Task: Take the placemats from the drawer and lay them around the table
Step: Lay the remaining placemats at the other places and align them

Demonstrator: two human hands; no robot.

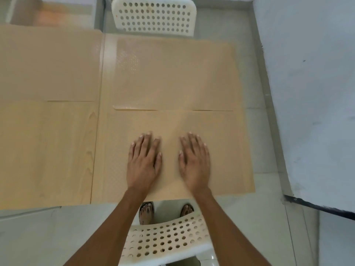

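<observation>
Both hands flat and empty, left hand (143,163) and right hand (194,162) on the near placemat (226,150), best sweeping outward, squaring it to the table (57,150) edge.

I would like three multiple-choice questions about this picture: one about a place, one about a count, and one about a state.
1. Where do both hands rest?
A. on the near beige dotted placemat
B. on the far white chair
C. on the floor

2. How many white perforated plastic chairs show?
A. one
B. two
C. four

3. How are the hands?
A. closed in fists
B. flat, fingers spread, holding nothing
C. pinching a corner

Answers:
1 A: the left hand and the right hand lie on the near beige dotted placemat.
2 B: one white perforated plastic chair is beyond the table, another is below the arms.
3 B: palms down, no grip.
</observation>
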